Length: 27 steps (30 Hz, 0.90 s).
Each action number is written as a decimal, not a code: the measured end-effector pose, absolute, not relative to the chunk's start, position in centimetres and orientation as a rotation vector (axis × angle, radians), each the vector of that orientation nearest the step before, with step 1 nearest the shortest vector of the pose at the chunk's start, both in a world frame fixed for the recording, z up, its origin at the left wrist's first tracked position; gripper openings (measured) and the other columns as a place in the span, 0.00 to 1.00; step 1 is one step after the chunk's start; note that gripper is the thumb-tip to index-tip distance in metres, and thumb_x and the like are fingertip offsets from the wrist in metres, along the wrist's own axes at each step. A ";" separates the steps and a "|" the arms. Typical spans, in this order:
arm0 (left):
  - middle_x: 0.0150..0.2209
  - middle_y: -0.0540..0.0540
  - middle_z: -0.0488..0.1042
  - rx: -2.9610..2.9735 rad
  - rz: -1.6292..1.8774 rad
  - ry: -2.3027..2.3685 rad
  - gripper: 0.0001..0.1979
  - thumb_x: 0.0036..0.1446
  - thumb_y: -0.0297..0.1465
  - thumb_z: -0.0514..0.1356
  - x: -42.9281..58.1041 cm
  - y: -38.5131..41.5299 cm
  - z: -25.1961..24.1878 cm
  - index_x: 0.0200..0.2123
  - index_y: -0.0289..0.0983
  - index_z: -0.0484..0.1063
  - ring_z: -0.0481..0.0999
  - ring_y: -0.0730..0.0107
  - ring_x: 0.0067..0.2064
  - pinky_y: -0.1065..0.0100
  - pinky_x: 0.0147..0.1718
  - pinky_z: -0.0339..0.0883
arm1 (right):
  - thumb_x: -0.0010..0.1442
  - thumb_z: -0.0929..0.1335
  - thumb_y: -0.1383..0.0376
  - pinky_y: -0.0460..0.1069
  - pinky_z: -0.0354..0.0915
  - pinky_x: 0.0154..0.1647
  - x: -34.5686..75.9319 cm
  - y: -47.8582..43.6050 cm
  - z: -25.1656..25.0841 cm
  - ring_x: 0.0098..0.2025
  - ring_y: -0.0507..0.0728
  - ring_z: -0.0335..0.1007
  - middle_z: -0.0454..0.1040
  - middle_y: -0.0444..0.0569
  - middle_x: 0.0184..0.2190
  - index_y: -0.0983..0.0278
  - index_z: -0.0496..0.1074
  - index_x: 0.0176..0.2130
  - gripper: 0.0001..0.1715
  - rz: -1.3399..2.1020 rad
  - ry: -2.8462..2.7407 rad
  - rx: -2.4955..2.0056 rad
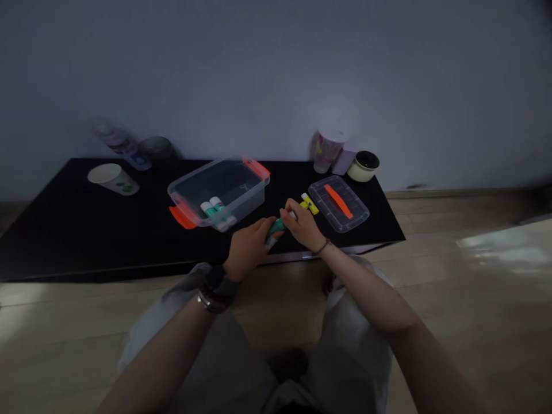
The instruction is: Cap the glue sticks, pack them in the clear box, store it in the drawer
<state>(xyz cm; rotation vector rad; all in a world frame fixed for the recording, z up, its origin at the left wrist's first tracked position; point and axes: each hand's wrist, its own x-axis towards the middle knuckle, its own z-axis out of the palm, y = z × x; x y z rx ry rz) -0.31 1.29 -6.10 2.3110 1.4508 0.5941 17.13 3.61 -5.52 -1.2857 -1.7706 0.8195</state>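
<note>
My left hand and my right hand meet over the near edge of a low black table. Both are closed on a green marker held between them. Just beyond my right hand a yellow marker lies on the table. A clear plastic box with orange clip handles stands to the left of my hands, with a few green-and-white markers inside. Its clear lid with an orange handle lies flat to the right.
A paper cup lies on its side at the far left, near a tipped bottle and a dark jar. At the back right stand a plastic cup, a small box and a round pot. Wooden floor surrounds my knees.
</note>
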 end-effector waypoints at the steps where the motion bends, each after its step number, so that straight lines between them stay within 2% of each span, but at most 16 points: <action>1: 0.44 0.39 0.78 2.373 0.559 1.514 0.20 0.68 0.43 0.50 -0.3 1.2 -6.2 0.51 0.37 0.71 0.78 0.58 0.41 0.65 0.34 0.65 | 0.66 0.61 0.55 0.47 0.51 0.29 16.9 3.6 -6.0 0.26 0.51 0.53 0.54 0.38 0.22 0.59 0.55 0.29 0.16 0.851 -1.727 -1.308; 5: 0.42 0.40 0.78 2.314 0.545 1.469 0.19 0.67 0.43 0.51 -0.3 1.1 -6.1 0.49 0.37 0.71 0.78 0.59 0.39 0.65 0.34 0.65 | 0.65 0.62 0.51 0.47 0.52 0.29 16.7 3.4 -6.8 0.26 0.50 0.53 0.55 0.38 0.22 0.60 0.56 0.28 0.20 1.007 -1.599 -1.354; 7: 0.35 0.43 0.77 2.085 0.613 1.308 0.19 0.67 0.44 0.49 -0.2 1.2 -5.8 0.45 0.37 0.71 0.75 0.64 0.34 0.66 0.31 0.65 | 0.65 0.63 0.49 0.47 0.52 0.29 16.9 3.3 -6.3 0.27 0.50 0.53 0.55 0.38 0.23 0.60 0.57 0.28 0.22 1.052 -1.585 -1.317; 9: 0.27 0.48 0.71 1.792 0.670 1.109 0.22 0.68 0.47 0.45 0.1 1.3 -5.5 0.37 0.37 0.68 0.70 0.69 0.27 0.68 0.27 0.63 | 0.64 0.64 0.47 0.47 0.53 0.30 17.2 3.2 -5.4 0.28 0.51 0.54 0.57 0.39 0.25 0.60 0.60 0.30 0.22 1.066 -1.597 -1.198; 11: 0.24 0.50 0.66 1.572 0.717 0.949 0.24 0.68 0.50 0.43 0.3 1.4 -5.3 0.33 0.38 0.64 0.64 0.73 0.23 0.69 0.25 0.61 | 0.64 0.64 0.47 0.47 0.54 0.30 17.4 3.1 -4.5 0.29 0.51 0.55 0.59 0.40 0.27 0.60 0.61 0.32 0.21 1.070 -1.601 -1.059; 16: 0.25 0.52 0.66 1.609 0.784 0.934 0.23 0.67 0.51 0.46 0.7 1.4 -5.1 0.36 0.38 0.64 0.64 0.73 0.24 0.70 0.26 0.61 | 0.65 0.64 0.47 0.48 0.56 0.32 17.8 3.5 -3.8 0.31 0.52 0.56 0.60 0.43 0.29 0.60 0.63 0.33 0.21 1.028 -1.628 -0.985; 19: 0.28 0.48 0.71 1.896 0.700 1.200 0.22 0.69 0.48 0.45 0.6 1.5 -5.3 0.40 0.38 0.67 0.71 0.69 0.28 0.68 0.29 0.62 | 0.65 0.64 0.47 0.48 0.55 0.32 18.2 3.8 -4.2 0.31 0.53 0.56 0.61 0.43 0.29 0.60 0.64 0.35 0.19 1.047 -1.697 -1.043; 23: 0.40 0.40 0.78 2.266 0.487 1.573 0.19 0.70 0.43 0.46 0.6 1.0 -5.6 0.49 0.37 0.69 0.78 0.60 0.37 0.66 0.31 0.62 | 0.65 0.63 0.48 0.47 0.53 0.30 18.4 3.9 -5.4 0.28 0.51 0.54 0.58 0.40 0.26 0.60 0.62 0.34 0.19 1.108 -1.709 -1.147; 27: 0.40 0.39 0.79 2.355 0.390 1.623 0.19 0.69 0.43 0.48 0.6 0.7 -5.7 0.48 0.37 0.70 0.79 0.58 0.37 0.66 0.32 0.63 | 0.65 0.63 0.47 0.47 0.53 0.30 18.1 3.6 -6.6 0.27 0.50 0.54 0.58 0.38 0.25 0.60 0.60 0.31 0.21 1.129 -1.624 -1.256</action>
